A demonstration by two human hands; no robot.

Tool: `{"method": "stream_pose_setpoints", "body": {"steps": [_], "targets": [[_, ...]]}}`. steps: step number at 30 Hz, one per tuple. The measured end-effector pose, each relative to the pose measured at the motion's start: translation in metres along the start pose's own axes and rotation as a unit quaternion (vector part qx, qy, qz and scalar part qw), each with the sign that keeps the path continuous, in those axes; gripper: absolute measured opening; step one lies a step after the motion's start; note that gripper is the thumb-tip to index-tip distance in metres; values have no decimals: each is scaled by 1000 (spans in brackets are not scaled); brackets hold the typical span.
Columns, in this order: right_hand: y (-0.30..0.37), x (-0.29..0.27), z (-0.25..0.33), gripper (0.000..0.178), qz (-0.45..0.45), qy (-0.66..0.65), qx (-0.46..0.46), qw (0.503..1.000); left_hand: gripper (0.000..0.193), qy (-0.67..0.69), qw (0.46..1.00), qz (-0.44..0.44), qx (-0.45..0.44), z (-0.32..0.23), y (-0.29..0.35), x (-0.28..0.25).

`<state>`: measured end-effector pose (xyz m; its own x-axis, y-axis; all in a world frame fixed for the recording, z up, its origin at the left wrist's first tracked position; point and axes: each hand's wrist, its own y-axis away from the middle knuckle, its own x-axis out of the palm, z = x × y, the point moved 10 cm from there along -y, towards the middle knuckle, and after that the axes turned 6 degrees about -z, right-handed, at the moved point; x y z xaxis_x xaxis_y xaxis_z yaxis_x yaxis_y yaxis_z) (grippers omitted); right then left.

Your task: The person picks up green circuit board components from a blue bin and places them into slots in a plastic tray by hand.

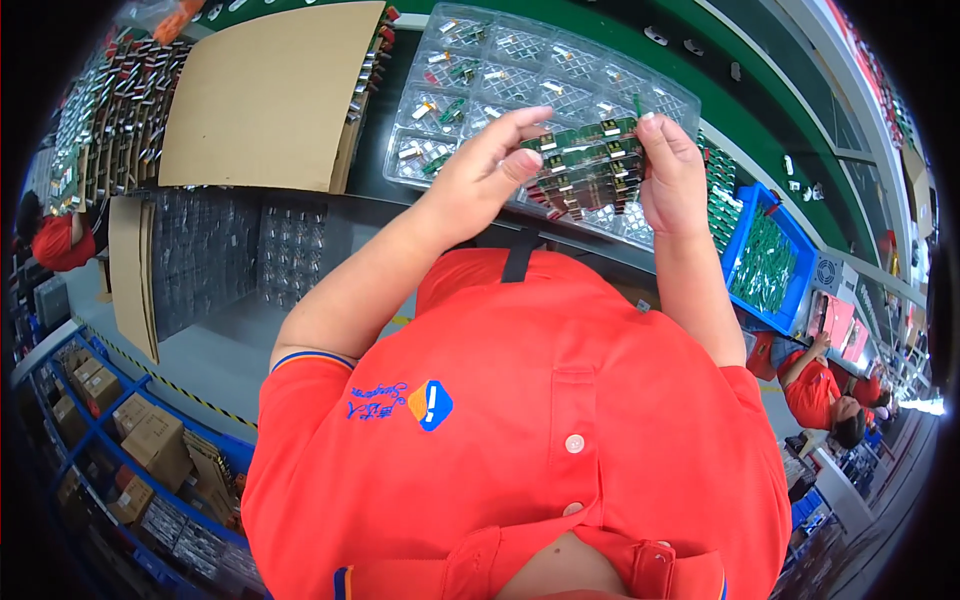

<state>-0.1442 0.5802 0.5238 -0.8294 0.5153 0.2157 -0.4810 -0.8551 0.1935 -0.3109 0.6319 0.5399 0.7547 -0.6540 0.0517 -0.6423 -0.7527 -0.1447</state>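
Two bare hands hold a green circuit board between them: the left hand (488, 168) grips its nine o'clock edge, the right hand (668, 165) its three o'clock edge. The board (588, 158) lies equally near both, its longer side seeming to run nine to three, right end slightly higher. A clear tray (489, 40) spreads behind, toward twelve; a blue bin (762, 313) sits at four.

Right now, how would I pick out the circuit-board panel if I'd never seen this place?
Past the red shirt, find the large clear compartmented tray. Above its near part, the left hand and right hand hold the green circuit-board panel between them. Unlike the small boards lying in the tray, it is held up and shows several rows of parts together.
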Motion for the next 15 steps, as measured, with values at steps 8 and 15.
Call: {"method": "stream_pose_setpoints", "body": {"steps": [8, 15], "targets": [[7, -10, -7, 15, -4, -66, 44, 997, 28, 230, 964, 68, -118, 31, -5, 21], [12, -44, -2, 14, -91, -40, 23, 995, 30, -510, 834, 84, 193, 84, 28, 13]]}}
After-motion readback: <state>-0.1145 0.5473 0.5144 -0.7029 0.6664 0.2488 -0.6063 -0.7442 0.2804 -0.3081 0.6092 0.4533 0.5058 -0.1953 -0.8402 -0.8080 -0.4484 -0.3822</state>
